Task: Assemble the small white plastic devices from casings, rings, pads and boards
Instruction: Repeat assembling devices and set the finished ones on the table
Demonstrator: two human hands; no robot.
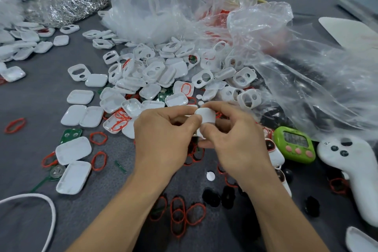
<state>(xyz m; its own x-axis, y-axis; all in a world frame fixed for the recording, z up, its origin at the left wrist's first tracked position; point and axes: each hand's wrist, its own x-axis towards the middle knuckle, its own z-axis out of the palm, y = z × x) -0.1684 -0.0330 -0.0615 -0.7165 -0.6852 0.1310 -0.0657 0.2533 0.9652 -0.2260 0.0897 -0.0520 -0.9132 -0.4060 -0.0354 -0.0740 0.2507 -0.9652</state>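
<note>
Hands: left hand (163, 139) and right hand (235, 139) both pinch one white casing (206, 117).
Table: grey table (30, 104), loose casings, red rings (15, 125).

Nothing legible; digits on the green timer (294, 145) are too blurred.

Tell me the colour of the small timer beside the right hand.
Bright green timer; the head view shows it best.

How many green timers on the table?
1. The timer sits right of the right hand, beside the white controller. The bags may hide others.
</note>
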